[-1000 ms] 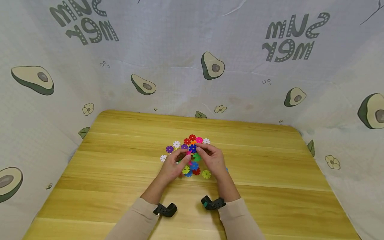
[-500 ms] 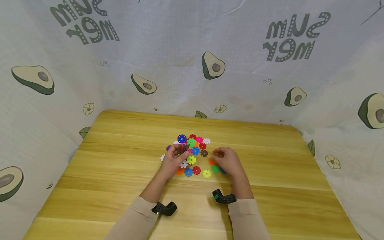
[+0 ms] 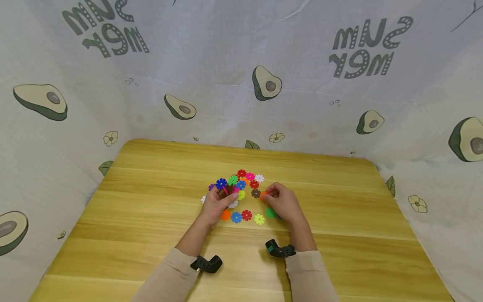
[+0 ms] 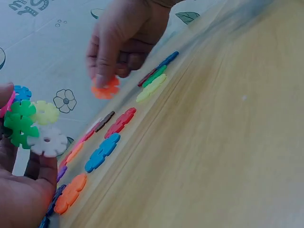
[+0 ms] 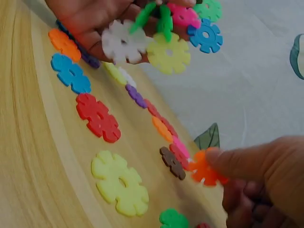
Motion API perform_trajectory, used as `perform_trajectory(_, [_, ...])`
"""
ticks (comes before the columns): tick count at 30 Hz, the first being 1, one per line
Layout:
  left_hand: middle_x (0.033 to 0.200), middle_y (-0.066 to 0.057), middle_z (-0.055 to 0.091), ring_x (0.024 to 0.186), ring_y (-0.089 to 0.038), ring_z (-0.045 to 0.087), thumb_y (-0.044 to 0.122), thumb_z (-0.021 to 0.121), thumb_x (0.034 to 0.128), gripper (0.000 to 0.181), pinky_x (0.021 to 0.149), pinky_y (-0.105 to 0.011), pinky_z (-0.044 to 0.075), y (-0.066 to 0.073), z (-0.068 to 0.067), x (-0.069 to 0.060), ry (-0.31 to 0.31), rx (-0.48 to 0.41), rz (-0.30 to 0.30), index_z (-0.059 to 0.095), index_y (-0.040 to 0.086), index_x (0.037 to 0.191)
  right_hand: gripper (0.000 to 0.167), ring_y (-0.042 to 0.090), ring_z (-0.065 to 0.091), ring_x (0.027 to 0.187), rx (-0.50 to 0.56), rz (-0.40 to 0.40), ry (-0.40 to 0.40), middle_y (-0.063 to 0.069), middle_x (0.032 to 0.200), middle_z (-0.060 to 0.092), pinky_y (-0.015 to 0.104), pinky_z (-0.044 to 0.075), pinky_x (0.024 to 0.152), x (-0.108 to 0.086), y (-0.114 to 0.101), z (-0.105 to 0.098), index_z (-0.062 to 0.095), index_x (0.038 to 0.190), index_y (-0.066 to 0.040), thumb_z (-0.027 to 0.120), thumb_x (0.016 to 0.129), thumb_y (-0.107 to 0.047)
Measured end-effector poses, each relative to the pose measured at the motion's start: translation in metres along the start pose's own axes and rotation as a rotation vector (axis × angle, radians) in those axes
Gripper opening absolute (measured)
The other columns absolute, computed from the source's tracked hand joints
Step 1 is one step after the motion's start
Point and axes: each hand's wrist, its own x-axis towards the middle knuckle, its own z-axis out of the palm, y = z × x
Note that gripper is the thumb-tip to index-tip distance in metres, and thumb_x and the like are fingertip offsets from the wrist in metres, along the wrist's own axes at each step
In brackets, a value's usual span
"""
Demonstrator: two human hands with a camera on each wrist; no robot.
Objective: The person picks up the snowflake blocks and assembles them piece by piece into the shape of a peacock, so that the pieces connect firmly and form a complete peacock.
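My left hand (image 3: 216, 208) grips a cluster of joined flower-shaped discs; blue (image 3: 221, 183), green (image 3: 233, 180) and yellow ones stick out of it. In the right wrist view the cluster also shows a white disc (image 5: 124, 42), a yellow disc (image 5: 168, 53) and a blue disc (image 5: 205, 35). Between thumb and fingers, my right hand (image 3: 284, 203) pinches an orange disc (image 5: 207, 168), held above the table to the right of the cluster. The two hands are apart. My left palm hides part of the cluster.
Loose discs lie on the wooden table (image 3: 339, 201) around both hands: orange (image 3: 225, 215), blue (image 3: 236, 217), red (image 3: 247, 215) and yellow (image 3: 259, 219) in front, a brown one (image 3: 255, 193) between the hands, several more behind. A patterned cloth (image 3: 226, 50) hangs beyond the table.
My right hand left the cluster, moved right to the loose discs and now has an orange disc lifted. The cluster in my left hand has turned, its blue disc shifting left.
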Motion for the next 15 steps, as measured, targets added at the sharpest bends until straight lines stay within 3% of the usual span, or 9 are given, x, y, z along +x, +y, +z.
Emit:
perform_trajectory(4, [0.102, 0.002, 0.068, 0.093, -0.01, 0.064, 0.003, 0.071, 0.0918, 0.031, 0.083, -0.022, 0.058, -0.002, 0.001, 0.0, -0.016, -0.011, 0.004, 0.058, 0.002, 0.121, 0.019, 0.017, 0.062, 0.084, 0.256, -0.036, 0.039, 0.008, 0.099, 0.063, 0.021, 0.057, 0.075, -0.003, -0.009, 0.003, 0.065, 0.111, -0.006, 0.07, 0.098, -0.018])
perform_trajectory(8, [0.092, 0.005, 0.069, 0.086, -0.011, 0.064, 0.004, 0.074, 0.0899, 0.023, 0.079, -0.023, 0.058, -0.003, 0.001, 0.0, -0.026, 0.036, 0.019, 0.065, 0.0, 0.111, 0.026, 0.02, 0.073, 0.081, 0.531, -0.104, 0.051, 0.01, 0.096, 0.065, 0.025, 0.064, 0.075, -0.007, -0.023, 0.007, 0.063, 0.12, 0.002, 0.068, 0.098, -0.011])
perform_trajectory(12, [0.088, 0.005, 0.07, 0.081, -0.01, 0.061, 0.009, 0.076, 0.0895, 0.021, 0.075, -0.02, 0.055, -0.003, 0.001, -0.002, -0.028, 0.154, 0.036, 0.068, -0.001, 0.106, 0.027, 0.03, 0.075, 0.08, 0.61, -0.155, 0.08, 0.013, 0.092, 0.067, 0.028, 0.064, 0.073, -0.009, -0.033, 0.012, 0.065, 0.122, 0.002, 0.069, 0.097, -0.009])
perform_trajectory(15, [0.09, 0.002, 0.072, 0.081, -0.011, 0.06, 0.013, 0.077, 0.0902, 0.024, 0.074, -0.02, 0.053, -0.004, 0.001, -0.003, -0.039, 0.24, 0.057, 0.07, 0.0, 0.109, 0.025, 0.029, 0.075, 0.078, 0.612, -0.173, 0.084, 0.016, 0.09, 0.069, 0.028, 0.064, 0.072, -0.01, -0.035, 0.014, 0.067, 0.12, 0.002, 0.069, 0.097, -0.007])
